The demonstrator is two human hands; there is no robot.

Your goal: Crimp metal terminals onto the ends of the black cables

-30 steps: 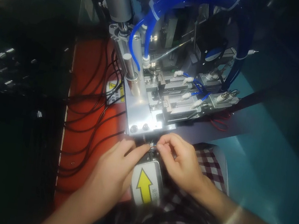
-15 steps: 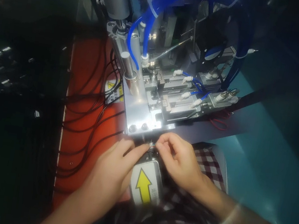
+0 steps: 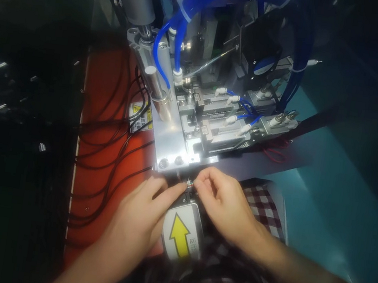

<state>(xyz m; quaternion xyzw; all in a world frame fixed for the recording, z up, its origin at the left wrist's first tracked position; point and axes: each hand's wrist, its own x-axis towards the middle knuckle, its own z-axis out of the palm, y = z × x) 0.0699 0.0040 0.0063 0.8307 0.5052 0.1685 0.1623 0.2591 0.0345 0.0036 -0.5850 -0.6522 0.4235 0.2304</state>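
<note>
A small shiny part (image 3: 189, 184) sits at the front edge of the machine, just above a white plate with a yellow arrow (image 3: 180, 234). My left hand (image 3: 146, 206) reaches it from the left, thumb tip at its left side and the other fingers curled beside the metal block. From the right, my right hand (image 3: 224, 200) pinches with thumb and index finger at the part's right side. Whatever lies between those fingertips is too small to make out. Right behind both hands is the silver metal block (image 3: 171, 141) of the machine.
Pneumatic cylinders (image 3: 225, 135) with white fittings and blue tubes (image 3: 180, 42) stand behind the hands. Black cables (image 3: 111, 168) run over the red surface (image 3: 103, 87) at left. A checkered cloth (image 3: 266, 208) lies beneath my right forearm.
The whole view has shifted slightly, so the machine appears a little further left. Both hands keep nearly the same pose around the small part.
</note>
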